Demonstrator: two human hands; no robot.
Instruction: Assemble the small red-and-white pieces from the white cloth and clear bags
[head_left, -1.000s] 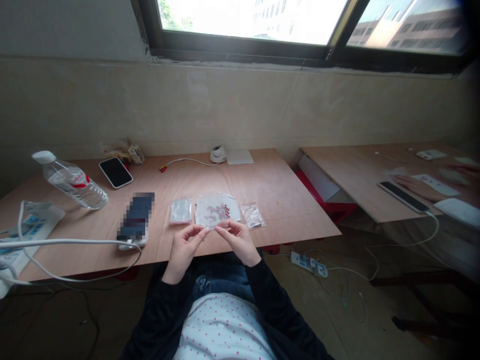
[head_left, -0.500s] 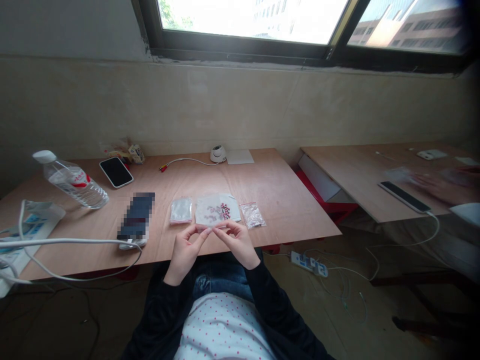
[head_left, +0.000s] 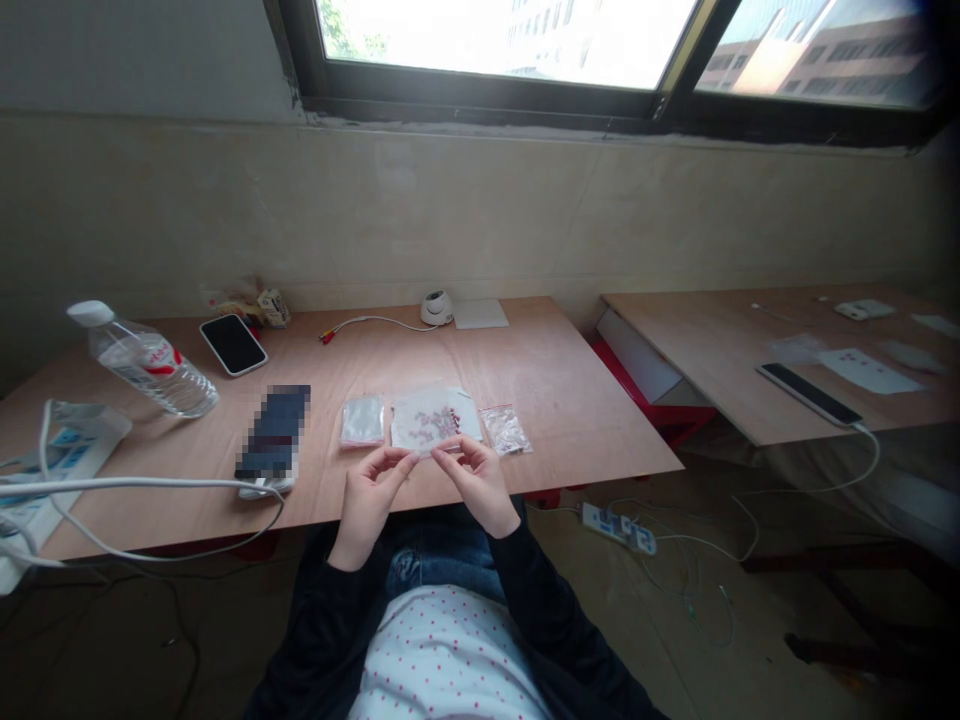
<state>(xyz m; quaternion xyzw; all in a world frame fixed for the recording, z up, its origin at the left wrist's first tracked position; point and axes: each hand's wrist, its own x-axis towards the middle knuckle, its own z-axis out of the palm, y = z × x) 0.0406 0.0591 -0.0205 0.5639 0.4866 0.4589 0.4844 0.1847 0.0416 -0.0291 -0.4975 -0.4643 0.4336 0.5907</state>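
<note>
My left hand and my right hand hover at the front edge of the plywood table. Their fingertips pinch the near edge of a transparent plastic bag, which holds small dark red pieces. Just left of it lies a small silvery plastic bag. To its right lies a small transparent zip bag with reddish bits inside. Neither small bag touches my hands.
On the table's left stand a plastic water bottle, a black phone and a pixelated dark object. A white cable crosses the front left. A second table stands at right, and a power strip lies on the floor.
The co-worker's hand at the right table has gone from view, leaving its papers visible. My hands have shifted slightly, and the bag's contents sit a little differently.
</note>
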